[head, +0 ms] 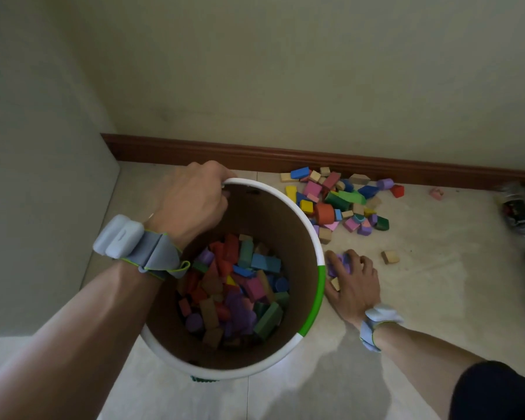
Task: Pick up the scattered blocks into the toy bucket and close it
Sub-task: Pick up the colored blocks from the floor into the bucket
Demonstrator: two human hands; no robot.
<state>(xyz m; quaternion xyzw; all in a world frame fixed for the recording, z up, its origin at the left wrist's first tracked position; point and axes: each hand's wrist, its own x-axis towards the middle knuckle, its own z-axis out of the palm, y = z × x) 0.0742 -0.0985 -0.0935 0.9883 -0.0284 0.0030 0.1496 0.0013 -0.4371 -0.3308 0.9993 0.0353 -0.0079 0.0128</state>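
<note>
The bucket (320, 268) stands open at the centre of the frame, roughly half full of blocks, and the left hand (191, 198) grips its far rim at upper left, fingers curled over the edge. Just right of the bucket's wall, at middle right, the right hand (353, 280) rests on the floor (437, 298) with its fingers closed around a purple block (343, 262); a tan piece seems to lie under the palm, though the view is too dark to be sure. The rim lies up and to the left of that hand, very near. The main pile (337, 201) sits further up the frame against the skirting, nearer the right hand. No lid is in view.
</note>
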